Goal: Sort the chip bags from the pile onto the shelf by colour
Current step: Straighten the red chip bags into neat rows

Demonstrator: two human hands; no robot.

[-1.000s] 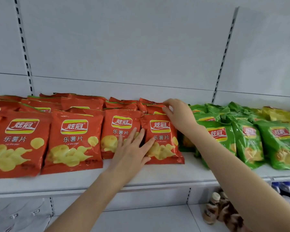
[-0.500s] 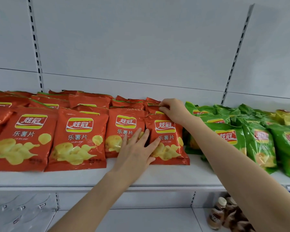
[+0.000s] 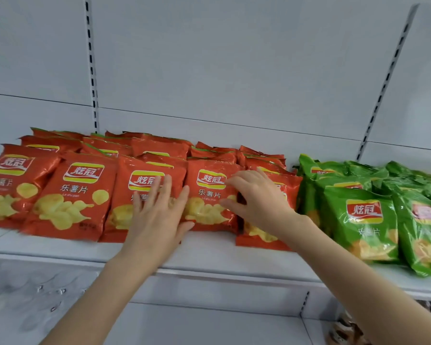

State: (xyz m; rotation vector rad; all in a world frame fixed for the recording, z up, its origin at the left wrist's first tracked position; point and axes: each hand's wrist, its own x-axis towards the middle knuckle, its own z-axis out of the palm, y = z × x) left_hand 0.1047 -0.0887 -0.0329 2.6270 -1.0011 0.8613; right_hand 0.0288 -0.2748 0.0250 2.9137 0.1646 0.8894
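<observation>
Red chip bags lean in rows from the left end of the shelf to its middle. Green chip bags fill the right end, just beside the last red ones. The left hand lies flat near the front edge, its grip apart, with its fingers spread across two front-row red bags. The right hand rests on the neighbouring red bags to the right, its grip apart too and its fingers loosely bent.

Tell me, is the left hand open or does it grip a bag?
Open: the left hand lies flat, fingers straight, on the red bags.
</observation>
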